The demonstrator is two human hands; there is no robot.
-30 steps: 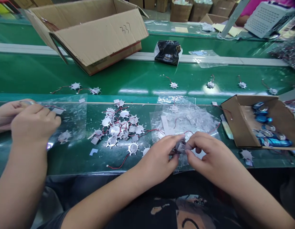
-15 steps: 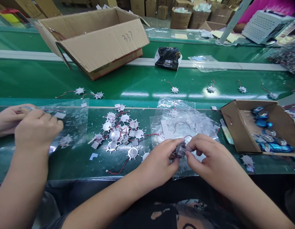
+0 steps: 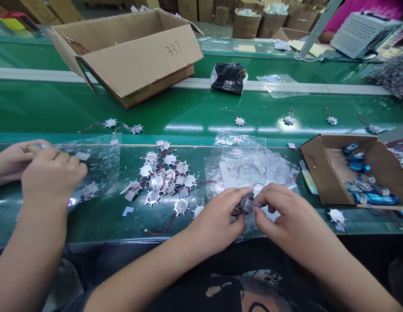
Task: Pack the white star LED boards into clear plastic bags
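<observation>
I see left grip (image 3: 217, 222) and right grip (image 3: 281, 216) still pinching one disc (image 3: 246, 203) over the bag (image 3: 273, 167) at the counter's (image 3: 100, 221) near edge; since a second ago it has merely turned.

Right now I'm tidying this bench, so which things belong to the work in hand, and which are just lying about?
In hand: small disc pinched by left hand and right hand; clear bags beneath them; pile of wired discs beside.
Lying about, untouched: large carton; black pouch; small box of blue parts; belt discs.
</observation>
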